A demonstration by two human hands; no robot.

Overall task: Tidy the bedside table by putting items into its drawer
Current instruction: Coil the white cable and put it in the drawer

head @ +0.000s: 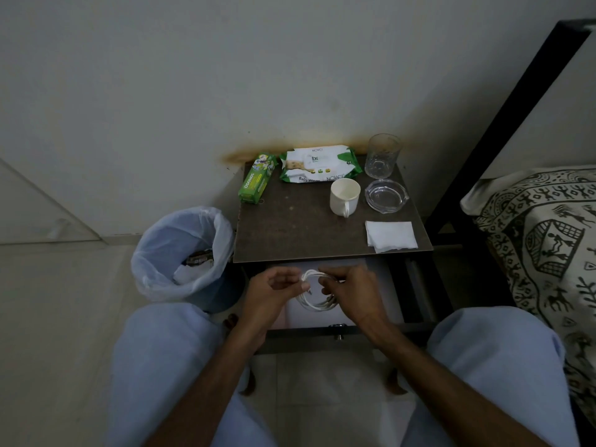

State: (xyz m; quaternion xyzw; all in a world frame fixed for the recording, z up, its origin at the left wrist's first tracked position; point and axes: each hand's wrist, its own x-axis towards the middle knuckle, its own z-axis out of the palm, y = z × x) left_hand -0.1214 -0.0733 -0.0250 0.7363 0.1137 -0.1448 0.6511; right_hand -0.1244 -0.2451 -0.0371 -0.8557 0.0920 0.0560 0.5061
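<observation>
While the drawer [380, 285] is standing open below the surface [300, 230], both hands are pinching a coiled white cable [314, 290] above it: left hand [274, 290] and right hand [350, 290]. Beside the surface's left edge, a lined bin [180, 250] is holding scraps. A mug [344, 196] is sitting near the back edge.

Home bedroom: small dark bench [290, 233] against the wall, bed [541, 240] with patterned cover right of the bench, lined bin [183, 250] on the floor left of the bench.
</observation>
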